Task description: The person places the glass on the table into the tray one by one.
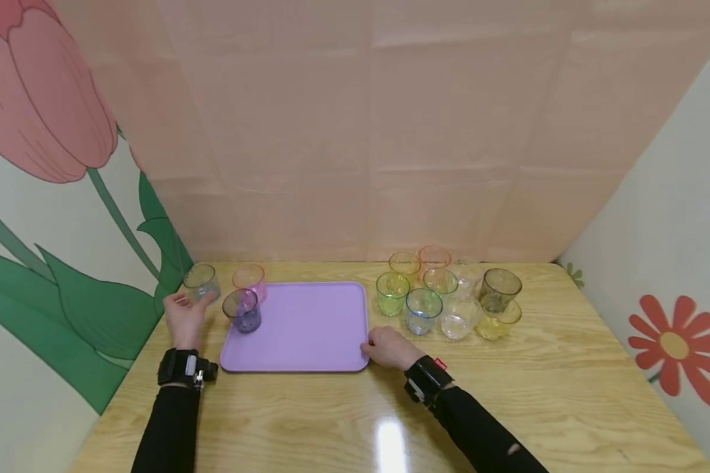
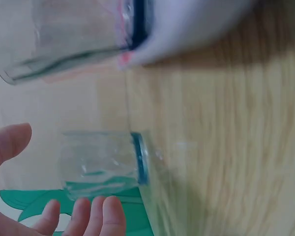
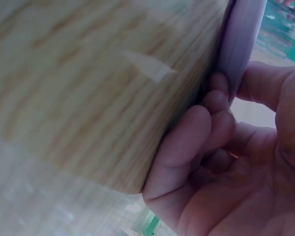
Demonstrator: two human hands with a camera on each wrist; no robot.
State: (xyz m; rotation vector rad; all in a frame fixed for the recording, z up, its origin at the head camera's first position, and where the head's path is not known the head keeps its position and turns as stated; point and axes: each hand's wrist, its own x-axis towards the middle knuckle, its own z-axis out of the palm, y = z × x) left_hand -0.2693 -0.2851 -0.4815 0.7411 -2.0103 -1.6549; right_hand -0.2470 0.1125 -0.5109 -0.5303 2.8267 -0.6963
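Note:
My left hand (image 1: 186,320) is at the table's far left, beside a clear bluish glass (image 1: 202,282). In the left wrist view its thumb and fingers (image 2: 113,216) stand spread around this glass (image 2: 103,162), with no firm hold visible. My right hand (image 1: 392,348) grips the front right corner of a lilac tray (image 1: 307,328); the right wrist view has the thumb on the tray's rim (image 3: 241,44) and the fingers curled beneath. On the tray's left side stands a dark grey-blue glass (image 1: 242,312). A pink glass (image 1: 250,279) is behind it at the back left corner.
Right of the tray stand several coloured glasses, including a green one (image 1: 392,295), a blue one (image 1: 423,313) and a clear one (image 1: 457,322). A brown glass (image 1: 499,291) appears stacked in a yellow one (image 1: 498,323). A pinkish sheet (image 1: 355,131) hangs behind the wooden table (image 1: 284,420).

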